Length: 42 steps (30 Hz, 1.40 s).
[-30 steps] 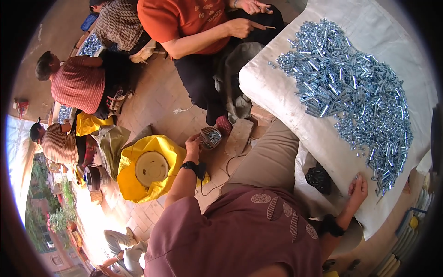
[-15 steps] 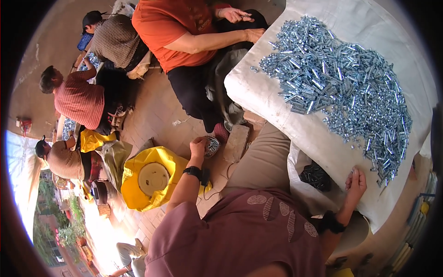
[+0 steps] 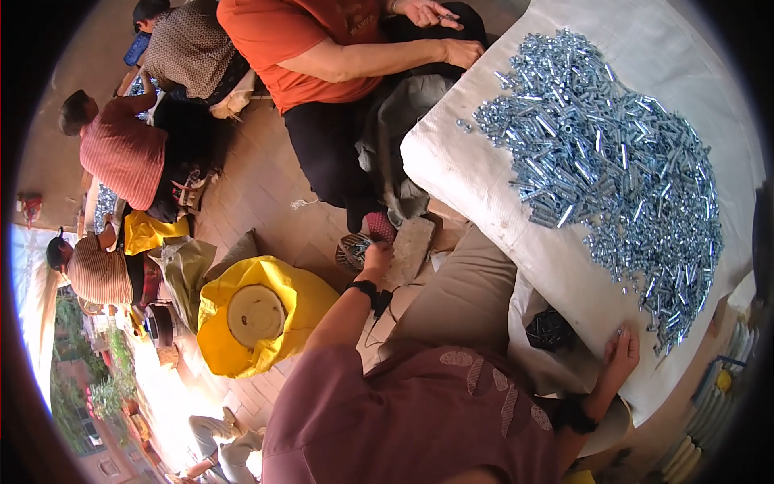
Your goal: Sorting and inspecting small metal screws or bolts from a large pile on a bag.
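Observation:
My left hand is down beside a small round bowl that has shiny metal parts in it. The fingers are curled together at the bowl's right side, and what they hold, if anything, is hidden. On the right, my right hand is closed in a pinch over the near edge of the white sheet. A small shiny metal piece shows at its fingertips. Just beyond that hand lies a wide heap of silvery metal sleeves and nuts, spread over the sheet.
A yellow sack with a round pale lid stands to my left. A white bag with black pieces is beside my knee, and a stone block is near the bowl. A co-worker in orange sits across; several others work at far left.
My left hand has crossed from the bowl's left side to its right side. My right hand keeps its pinch near the sheet's edge. The whole view has shifted slightly.

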Available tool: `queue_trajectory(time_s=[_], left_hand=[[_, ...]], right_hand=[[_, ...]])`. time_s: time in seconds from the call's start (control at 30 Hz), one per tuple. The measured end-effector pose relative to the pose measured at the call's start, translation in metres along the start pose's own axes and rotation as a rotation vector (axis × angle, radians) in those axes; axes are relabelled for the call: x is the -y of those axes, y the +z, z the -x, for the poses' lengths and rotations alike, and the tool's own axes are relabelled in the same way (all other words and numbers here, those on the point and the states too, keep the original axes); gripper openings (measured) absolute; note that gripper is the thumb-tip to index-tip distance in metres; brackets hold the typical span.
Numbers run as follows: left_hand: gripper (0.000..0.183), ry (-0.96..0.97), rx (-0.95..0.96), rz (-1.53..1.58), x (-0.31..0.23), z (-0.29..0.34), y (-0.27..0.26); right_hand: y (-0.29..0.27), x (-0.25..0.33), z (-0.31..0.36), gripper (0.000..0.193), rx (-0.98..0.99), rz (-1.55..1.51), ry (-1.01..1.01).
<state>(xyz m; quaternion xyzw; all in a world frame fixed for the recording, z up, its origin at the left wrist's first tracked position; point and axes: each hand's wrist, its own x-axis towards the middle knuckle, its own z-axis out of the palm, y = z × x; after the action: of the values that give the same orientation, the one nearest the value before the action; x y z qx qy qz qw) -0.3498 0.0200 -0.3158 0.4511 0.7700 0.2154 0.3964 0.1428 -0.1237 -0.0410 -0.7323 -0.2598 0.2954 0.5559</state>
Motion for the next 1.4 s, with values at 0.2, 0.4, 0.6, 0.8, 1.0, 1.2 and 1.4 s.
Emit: queue_trajectory(time_s=[0.2,0.4,0.6,0.8,1.0,1.2,1.4], left_hand=[[0.019,0.039,-0.049,-0.423,-0.01,-0.063,0.039],[0.042,-0.175,0.039,-0.278,-0.01,-0.103,0.079],[0.05,-0.094,0.026,0.332,0.115,-0.157,0.129],[0.051,-0.014,0.204,-0.323,0.102,-0.168,0.129],[0.051,0.143,0.35,-0.975,0.071,-0.16,0.115],[0.049,0.134,0.165,-1.079,0.055,-0.122,0.067],[0.045,0.059,-0.072,-0.518,0.008,-0.081,0.038]], right_hand=[[-0.001,0.006,0.001,0.014,-0.106,-0.022,0.089],[0.012,0.016,0.007,0.015,-0.189,0.031,0.171],[0.011,0.018,0.003,0.012,-0.107,-0.013,0.162],[0.015,0.018,0.0,0.017,-0.198,-0.022,0.175],[0.01,0.02,0.003,0.018,-0.102,-0.075,0.162],[0.01,0.009,0.0,0.015,-0.019,-0.057,0.175],[-0.002,0.027,0.01,0.014,-0.107,0.065,0.146]])
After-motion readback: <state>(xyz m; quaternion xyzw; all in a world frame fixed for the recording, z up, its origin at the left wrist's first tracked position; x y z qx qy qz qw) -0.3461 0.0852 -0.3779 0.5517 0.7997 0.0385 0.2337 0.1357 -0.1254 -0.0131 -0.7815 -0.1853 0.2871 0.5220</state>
